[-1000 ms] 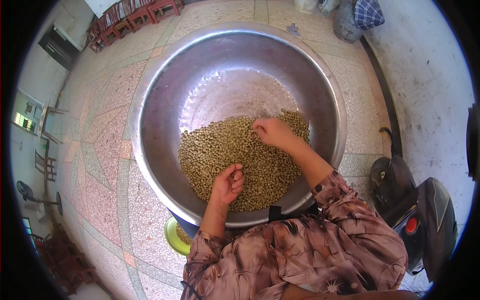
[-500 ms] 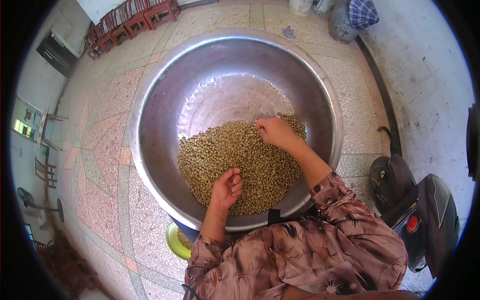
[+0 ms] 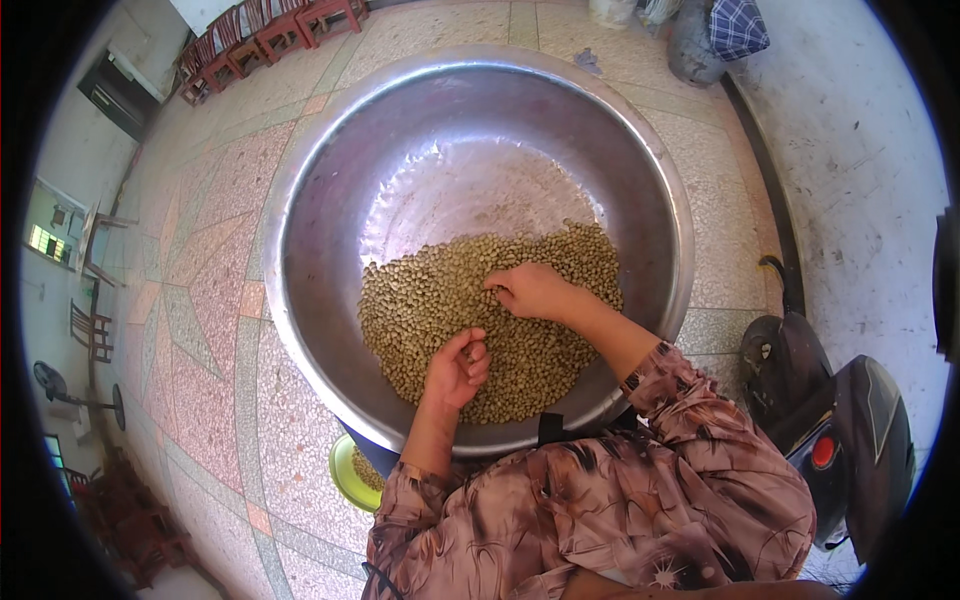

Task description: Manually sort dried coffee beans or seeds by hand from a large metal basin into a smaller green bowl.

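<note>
A wide, round metal basin [image 3: 330, 180] stands in front of me. Small, roundish, greenish-tan seeds [image 3: 420, 290] cover the nearer part of its bottom; they look like raw beans, though I cannot tell the exact kind. My right hand [image 3: 535, 292] is over the middle of the heap, fingertips pinched together and pointing down and left at the seeds. Nearer to me, my left hand [image 3: 457, 372] is turned partly palm up just above the seeds, its fingers curled in toward the thumb. What either hand holds, if anything, is too small to make out.
A lime-green bowl [image 3: 343, 470] with more seeds stands below the basin's near left edge. To the right, a dark scooter [image 3: 860, 430] is parked by the wall. Red wooden chairs [image 3: 280, 35] line the far left, and a grey gas cylinder [image 3: 692, 50] stands far right.
My right hand has moved left and a little nearer, from the heap's far edge toward its middle and my left hand. The left hand stays nearly in place, still curled.
</note>
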Demonstrator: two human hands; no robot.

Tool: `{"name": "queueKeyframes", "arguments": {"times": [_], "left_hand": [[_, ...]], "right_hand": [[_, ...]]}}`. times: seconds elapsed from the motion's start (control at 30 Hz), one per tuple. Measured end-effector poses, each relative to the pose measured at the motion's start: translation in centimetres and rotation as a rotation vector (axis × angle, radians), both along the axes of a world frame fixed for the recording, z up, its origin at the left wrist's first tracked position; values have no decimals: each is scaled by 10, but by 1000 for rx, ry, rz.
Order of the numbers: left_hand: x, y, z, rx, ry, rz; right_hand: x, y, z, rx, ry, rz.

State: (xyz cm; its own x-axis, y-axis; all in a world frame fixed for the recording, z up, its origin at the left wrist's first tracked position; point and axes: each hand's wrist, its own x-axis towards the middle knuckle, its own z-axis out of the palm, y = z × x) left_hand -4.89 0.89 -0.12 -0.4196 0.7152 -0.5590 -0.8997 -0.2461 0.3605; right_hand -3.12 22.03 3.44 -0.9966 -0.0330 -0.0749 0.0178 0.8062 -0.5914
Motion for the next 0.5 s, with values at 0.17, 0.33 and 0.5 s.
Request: {"name": "queueKeyframes", "arguments": {"times": [0.17,0.33,0.5], "left_hand": [[-1,0,-2,4,19,-10],[0,3,2,-25,27,-7],[0,3,1,-13,20,-5]], "right_hand": [[0,-8,-18,78,67,2],[2,-23,-25,111,143,-33],[2,-26,-27,155,188,-62]]}}
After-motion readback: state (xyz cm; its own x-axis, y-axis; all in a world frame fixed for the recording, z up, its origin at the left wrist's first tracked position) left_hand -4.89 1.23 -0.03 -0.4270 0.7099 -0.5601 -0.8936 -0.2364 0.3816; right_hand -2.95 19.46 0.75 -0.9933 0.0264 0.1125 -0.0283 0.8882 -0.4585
